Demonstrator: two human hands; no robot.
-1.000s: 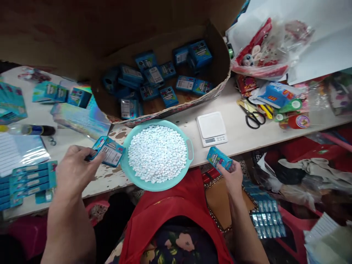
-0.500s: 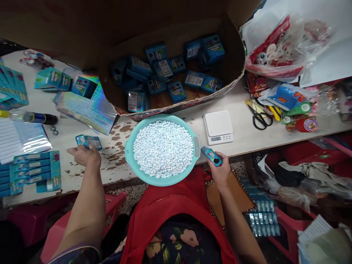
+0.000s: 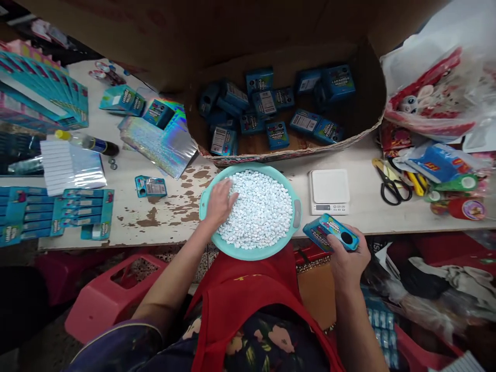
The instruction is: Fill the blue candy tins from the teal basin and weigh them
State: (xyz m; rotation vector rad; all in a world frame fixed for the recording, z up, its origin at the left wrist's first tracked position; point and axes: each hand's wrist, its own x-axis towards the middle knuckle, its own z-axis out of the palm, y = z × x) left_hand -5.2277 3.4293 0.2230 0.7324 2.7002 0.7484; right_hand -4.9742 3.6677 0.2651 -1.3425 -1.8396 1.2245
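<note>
Small box: [image 3: 331, 232] teal carton with a dark round window, held just off the table edge, right of the basin and below the scale; fingers of the right hand [image 3: 346, 257] wrap its near end, thumb on top.
White pieces: [image 3: 260, 209] heaped in the teal basin [image 3: 296, 214], which overhangs the table edge above the lap.
Left hand: [image 3: 220, 201] lies palm down on the left side of the heap; fingers slightly curled into the pieces; whether any piece is pinched cannot be told.
Method, as a judgement: scoop with cupped fingers rather than pinching; keep the hand low over the basin so stray pieces fall back in; bring the box close to the basin rim with its open end up.
Risk: the basin overhangs the edge; a downward push on its near side could tip it.
Nearby: white scale [image 3: 329, 191] just right of the basin; cardboard tray [image 3: 294, 152] of matching boxes behind it; one flat box [image 3: 151, 186] lies alone to the left; scissors [image 3: 390, 186] lie further right.
</note>
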